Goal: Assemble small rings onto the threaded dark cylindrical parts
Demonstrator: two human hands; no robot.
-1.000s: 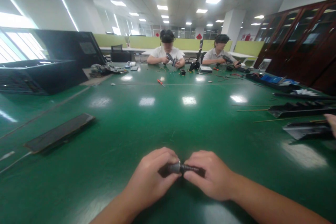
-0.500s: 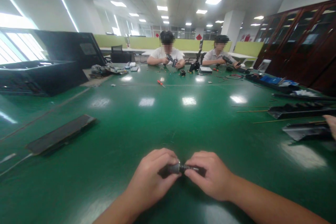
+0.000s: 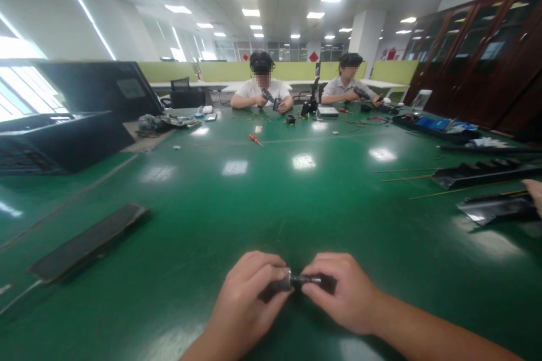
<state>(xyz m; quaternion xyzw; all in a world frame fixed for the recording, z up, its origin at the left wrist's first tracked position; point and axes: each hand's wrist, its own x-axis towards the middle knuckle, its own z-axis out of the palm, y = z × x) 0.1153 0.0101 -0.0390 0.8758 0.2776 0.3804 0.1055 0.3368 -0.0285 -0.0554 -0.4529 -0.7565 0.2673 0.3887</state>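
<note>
My left hand [image 3: 254, 299] is wrapped round a small dark cylinder with a silvery rim [image 3: 289, 278], low in the middle of the head view. From the cylinder's right end sticks a thin, dark, ridged shaft [image 3: 300, 280] with a bright metal tip. The thumb and fingertips of my right hand [image 3: 345, 293] pinch this shaft near its outer end. Both hands are close together, just over the green tabletop [image 3: 254, 208]. Most of the cylinder is hidden in my left palm, and its exact kind is unclear.
A long dark bar [image 3: 88, 242] with a cable lies at left. A black case [image 3: 63, 141] stands beyond it. Black channel pieces [image 3: 486, 172] and thin rods lie at right, near another person's hand [image 3: 533, 194]. A red screwdriver [image 3: 255, 139] lies ahead. Two people [image 3: 262, 93] work opposite.
The view has shifted a little, so the hands and nearby bar sit slightly lower. Both hands keep hold of the cylinder and shaft; a bit more of the shaft shows between them.
</note>
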